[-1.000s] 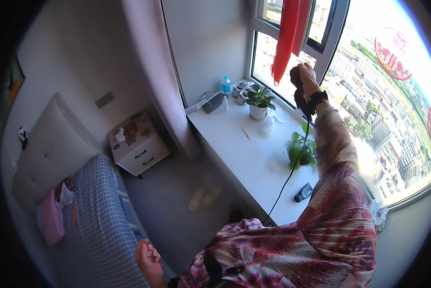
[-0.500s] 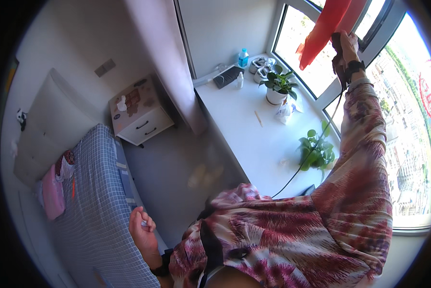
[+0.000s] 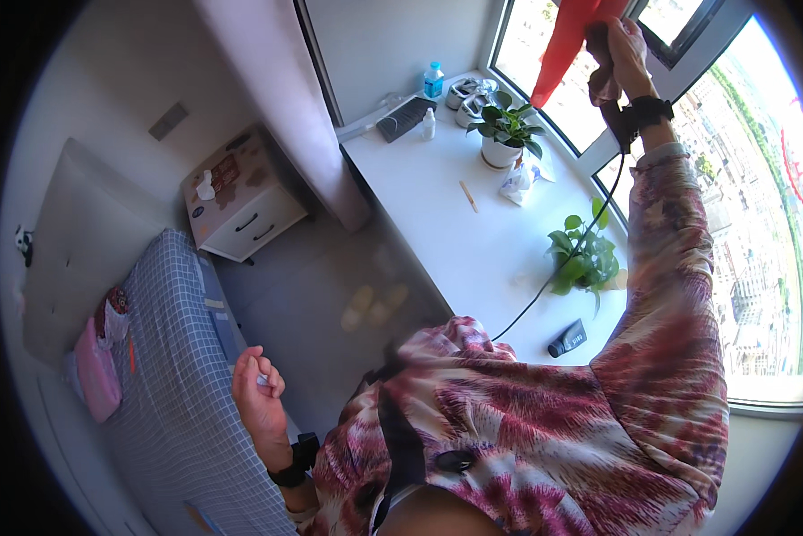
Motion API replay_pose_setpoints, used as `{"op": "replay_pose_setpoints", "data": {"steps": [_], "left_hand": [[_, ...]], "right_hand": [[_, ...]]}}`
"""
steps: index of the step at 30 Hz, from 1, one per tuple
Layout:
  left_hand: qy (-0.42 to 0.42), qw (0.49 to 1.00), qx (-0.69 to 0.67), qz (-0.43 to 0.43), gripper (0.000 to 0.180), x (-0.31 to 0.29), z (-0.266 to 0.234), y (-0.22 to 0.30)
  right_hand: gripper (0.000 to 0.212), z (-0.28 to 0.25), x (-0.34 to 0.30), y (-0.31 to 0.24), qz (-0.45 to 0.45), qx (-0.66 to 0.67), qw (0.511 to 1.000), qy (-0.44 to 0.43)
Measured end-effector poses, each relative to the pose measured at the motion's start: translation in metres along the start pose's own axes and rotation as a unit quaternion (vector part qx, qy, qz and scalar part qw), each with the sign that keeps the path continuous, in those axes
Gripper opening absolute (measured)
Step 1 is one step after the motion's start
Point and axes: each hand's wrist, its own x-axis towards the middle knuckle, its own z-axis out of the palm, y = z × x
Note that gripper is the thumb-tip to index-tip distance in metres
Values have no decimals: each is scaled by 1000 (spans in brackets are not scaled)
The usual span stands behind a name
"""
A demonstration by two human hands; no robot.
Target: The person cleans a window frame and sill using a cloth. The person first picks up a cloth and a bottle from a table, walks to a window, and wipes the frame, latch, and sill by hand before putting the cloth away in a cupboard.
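My right hand [image 3: 631,55] is raised at the window with its fingers closed, touching or just beside a hanging red cloth [image 3: 564,45]. A dark brown shape [image 3: 601,67] lies against its near side; I cannot tell what it is. A dark cable [image 3: 562,261] runs from the black wristband [image 3: 644,114] down across the white surface. Low and to the left, beside the bed, my left hand [image 3: 256,402] has its fingers curled round a small whitish thing [image 3: 263,381], mostly hidden by them.
On the white ledge [image 3: 428,241] stand a potted plant [image 3: 507,134], a second leafy plant [image 3: 583,255], sneakers [image 3: 471,100], a blue bottle [image 3: 433,80] and a dark tube [image 3: 569,339]. A bed [image 3: 173,322] and nightstand [image 3: 249,219] are at left. A window frame [image 3: 701,58] borders the right.
The whole view has shifted, so the furniture sits a little higher and further left. My right hand has moved slightly up along the window. My left hand stays curled.
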Motion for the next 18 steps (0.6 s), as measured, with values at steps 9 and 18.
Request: {"op": "replay_pose_setpoints", "data": {"steps": [9, 18], "left_hand": [[29, 999, 29, 20, 19, -18, -9, -2], [76, 996, 25, 42, 21, -38, -9, -1]], "right_hand": [[49, 74, 39, 48, 16, -342, 889, 303], [57, 131, 34, 63, 23, -169, 947, 272]]}}
